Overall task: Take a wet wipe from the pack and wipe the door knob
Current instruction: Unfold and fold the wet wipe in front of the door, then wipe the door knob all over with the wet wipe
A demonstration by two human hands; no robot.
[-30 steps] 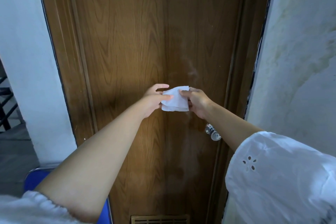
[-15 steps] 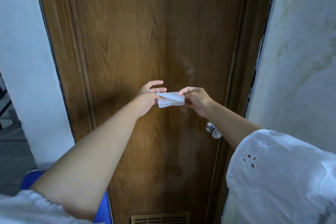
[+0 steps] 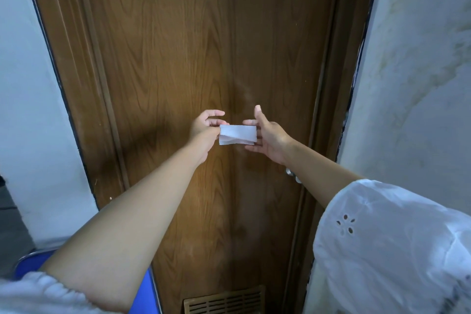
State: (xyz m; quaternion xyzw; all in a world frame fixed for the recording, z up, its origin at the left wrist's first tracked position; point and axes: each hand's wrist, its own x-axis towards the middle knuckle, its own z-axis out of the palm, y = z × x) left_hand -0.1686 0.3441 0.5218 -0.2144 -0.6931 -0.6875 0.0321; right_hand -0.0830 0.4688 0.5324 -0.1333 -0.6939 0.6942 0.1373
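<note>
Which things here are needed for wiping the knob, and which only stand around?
For the job: folded white wet wipe, pinched by the left hand; open right hand; silver metal door knob.
Just around: blue chair; slatted vent grille in the brown wooden door.

This looks like a plain home interior, seen at a closed doorway. A brown wood-grain door (image 3: pixel 191 46) has a metal door knob (image 3: pixel 293 176) and a vent grille (image 3: pixel 225 301) at its foot. Stained white plastered walls (image 3: pixel 420 84) flank it, with a blue chair (image 3: pixel 33 261) nearby.
</note>
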